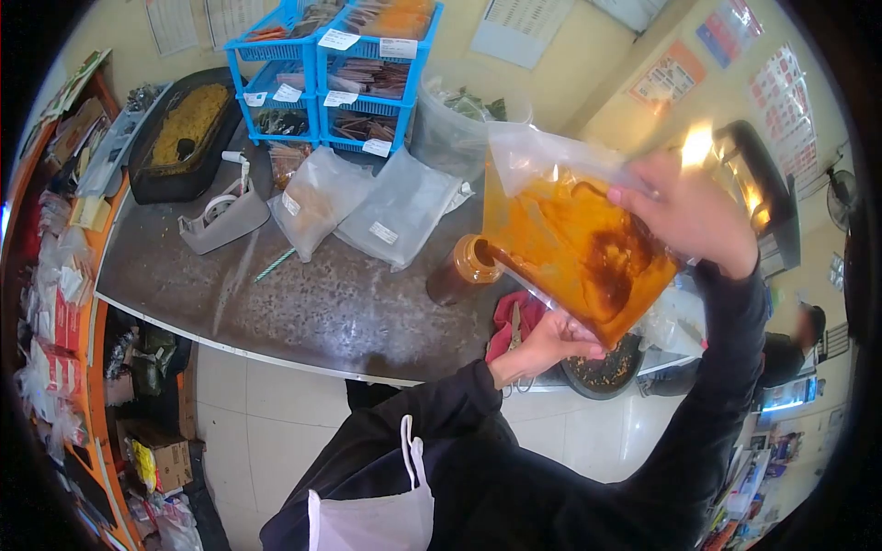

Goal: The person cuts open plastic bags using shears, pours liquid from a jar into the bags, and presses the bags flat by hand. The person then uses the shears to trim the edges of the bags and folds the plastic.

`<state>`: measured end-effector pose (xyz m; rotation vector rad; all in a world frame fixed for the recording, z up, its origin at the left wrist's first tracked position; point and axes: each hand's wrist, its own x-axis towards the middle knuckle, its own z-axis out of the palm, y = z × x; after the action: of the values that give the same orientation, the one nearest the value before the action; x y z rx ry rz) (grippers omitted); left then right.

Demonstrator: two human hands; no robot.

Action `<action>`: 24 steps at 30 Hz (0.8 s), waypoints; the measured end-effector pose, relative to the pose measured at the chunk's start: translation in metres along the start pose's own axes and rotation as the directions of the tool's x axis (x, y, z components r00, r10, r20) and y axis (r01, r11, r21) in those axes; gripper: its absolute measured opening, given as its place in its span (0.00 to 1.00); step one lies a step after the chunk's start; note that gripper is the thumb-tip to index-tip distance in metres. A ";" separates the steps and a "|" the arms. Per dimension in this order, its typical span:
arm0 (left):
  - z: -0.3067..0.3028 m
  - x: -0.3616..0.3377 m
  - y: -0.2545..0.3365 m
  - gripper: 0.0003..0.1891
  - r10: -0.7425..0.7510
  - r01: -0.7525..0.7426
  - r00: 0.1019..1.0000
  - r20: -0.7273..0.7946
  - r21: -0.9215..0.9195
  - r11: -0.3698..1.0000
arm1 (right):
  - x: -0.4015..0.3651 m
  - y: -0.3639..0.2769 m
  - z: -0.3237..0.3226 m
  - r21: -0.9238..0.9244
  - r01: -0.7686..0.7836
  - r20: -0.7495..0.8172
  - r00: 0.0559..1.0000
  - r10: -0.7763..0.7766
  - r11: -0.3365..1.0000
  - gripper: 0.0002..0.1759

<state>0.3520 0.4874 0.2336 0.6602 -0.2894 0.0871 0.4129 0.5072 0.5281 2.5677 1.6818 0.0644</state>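
Observation:
A clear plastic bag [579, 239] smeared with orange-brown sauce is tilted between my hands. My right hand [689, 211] grips its upper right edge, with the fingers closed on the plastic. Under the lower edge, my left hand [547, 351] is closed on the bag, thumb along its side. At left, the bag's lower corner meets the mouth of a clear jar [452, 283] that stands on the dark table and has brownish contents. Whether sauce is flowing cannot be made out. Near my left hand are a red cloth [503, 323] and scissors [516, 326].
On the table [340, 312] are a tape dispenser [225, 216], labelled plastic bags [395, 216], a green-striped straw [275, 265] and a black tray [179, 138] of yellow food. Blue stacked baskets [367, 83] and a clear tub [459, 124] stand behind. A dark bowl [602, 372] sits below the bag.

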 end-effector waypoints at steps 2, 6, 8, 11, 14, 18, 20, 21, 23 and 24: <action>0.002 0.002 0.000 0.23 0.036 -0.037 0.999 -0.015 -0.031 0.999 | 0.002 0.001 0.003 -0.010 0.033 -0.058 0.998 -0.034 0.999 0.18; 0.004 0.004 0.000 0.20 0.083 -0.082 0.996 -0.042 0.027 0.996 | 0.011 0.006 0.005 -0.047 0.102 -0.081 0.991 -0.106 0.994 0.18; 0.004 0.003 0.002 0.19 0.071 -0.067 0.995 -0.066 0.052 0.996 | 0.016 0.003 0.002 -0.054 0.055 -0.022 0.998 -0.057 0.997 0.18; 0.006 0.002 0.007 0.18 0.049 -0.043 0.994 -0.095 0.071 0.997 | 0.019 0.010 0.004 -0.104 0.135 -0.051 0.989 -0.141 0.985 0.18; 0.006 0.004 0.003 0.18 0.052 -0.045 0.992 -0.112 0.066 0.997 | 0.023 0.016 0.006 -0.139 0.207 -0.063 0.974 -0.217 0.968 0.18; 0.011 0.006 0.005 0.18 0.069 -0.066 0.990 -0.121 0.031 0.997 | 0.028 0.013 -0.001 -0.103 0.150 -0.003 0.989 -0.151 0.983 0.19; 0.012 0.006 0.004 0.18 0.082 -0.082 0.991 -0.105 0.002 0.997 | 0.028 0.008 -0.003 -0.096 0.145 -0.014 0.989 -0.147 0.985 0.18; 0.012 0.007 0.003 0.18 0.089 -0.091 0.991 -0.097 -0.012 0.996 | 0.029 0.005 -0.004 -0.093 0.144 -0.019 0.989 -0.146 0.985 0.18; 0.010 0.007 0.001 0.19 0.081 -0.082 0.994 -0.068 -0.009 0.997 | 0.032 -0.009 -0.015 -0.017 0.034 0.097 0.995 -0.033 0.999 0.17; 0.011 0.007 0.002 0.19 0.078 -0.078 0.996 -0.054 -0.007 0.997 | 0.033 -0.012 -0.018 0.015 -0.024 0.158 0.987 0.021 1.000 0.17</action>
<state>0.3559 0.4823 0.2447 0.6361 -0.2637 0.1777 0.4135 0.5430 0.5453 2.5286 1.6042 -0.1490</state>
